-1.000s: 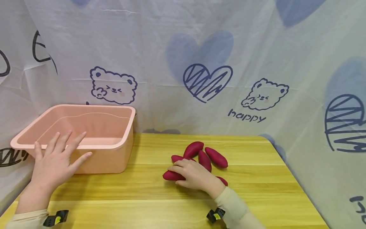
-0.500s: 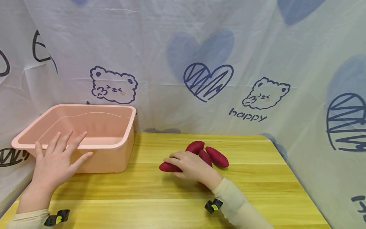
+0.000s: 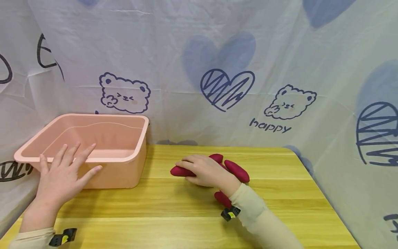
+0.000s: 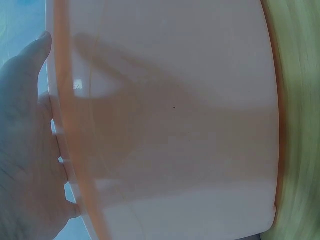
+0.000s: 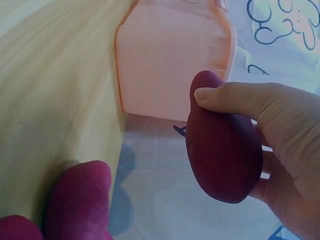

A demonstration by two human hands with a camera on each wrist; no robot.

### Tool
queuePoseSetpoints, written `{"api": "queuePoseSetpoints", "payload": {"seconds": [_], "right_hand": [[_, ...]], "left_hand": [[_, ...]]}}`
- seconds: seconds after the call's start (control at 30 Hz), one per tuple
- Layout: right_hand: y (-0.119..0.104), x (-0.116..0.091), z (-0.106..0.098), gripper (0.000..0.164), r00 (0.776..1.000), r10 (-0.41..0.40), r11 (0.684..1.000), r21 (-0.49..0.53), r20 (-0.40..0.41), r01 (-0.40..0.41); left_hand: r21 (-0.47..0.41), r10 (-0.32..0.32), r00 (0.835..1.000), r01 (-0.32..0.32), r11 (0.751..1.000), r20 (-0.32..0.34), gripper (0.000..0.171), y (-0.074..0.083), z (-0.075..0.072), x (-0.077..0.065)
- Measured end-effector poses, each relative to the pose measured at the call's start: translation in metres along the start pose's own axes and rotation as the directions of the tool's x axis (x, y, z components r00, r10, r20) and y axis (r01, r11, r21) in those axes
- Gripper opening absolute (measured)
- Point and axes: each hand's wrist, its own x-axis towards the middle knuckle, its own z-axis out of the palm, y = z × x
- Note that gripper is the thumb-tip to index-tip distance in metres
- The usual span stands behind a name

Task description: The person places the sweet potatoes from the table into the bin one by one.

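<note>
My right hand [image 3: 205, 171] grips a dark red sweet potato [image 3: 180, 171]. In the right wrist view that sweet potato [image 5: 225, 155] is raised off the table, the thumb across its near side and the fingers behind. Other sweet potatoes lie around the right hand: one [image 3: 237, 171] to its right, one [image 3: 216, 158] behind it, and one [image 3: 222, 198] below the wrist. My left hand [image 3: 60, 181] rests with spread, straight fingers at the near rim of a pink plastic basin [image 3: 116, 175]. The left wrist view shows the hand [image 4: 22, 135] along the basin's rim.
The basin stands at the back left of a wooden table [image 3: 161, 228]. A patterned white cloth [image 3: 174, 69] hangs right behind the table and along both sides. Bare wood lies between the basin and the right hand.
My right hand has lifted the sweet potato from the group and moved it away from me and slightly left. The left hand stays at the basin's rim.
</note>
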Motion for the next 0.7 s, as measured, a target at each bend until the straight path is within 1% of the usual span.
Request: {"api": "queuePoseSetpoints", "payload": {"seconds": [0.33,0.5,0.7], "right_hand": [[0.003,0.016,-0.013,0.052,1.000,0.011,0.999,0.035,-0.003,-0.011],[0.004,0.025,-0.018,0.054,1.000,0.013,0.999,0.043,-0.021,-0.013],[0.004,0.037,-0.025,0.053,0.998,0.014,0.999,0.044,-0.062,-0.011]], "left_hand": [[0.010,-0.006,1.000,0.006,1.000,0.009,0.073,0.000,-0.001,0.001],[0.006,-0.006,1.000,0.006,1.000,0.011,0.073,0.001,0.000,0.001],[0.008,-0.005,1.000,0.005,1.000,0.004,0.073,0.001,-0.001,0.000]]}}
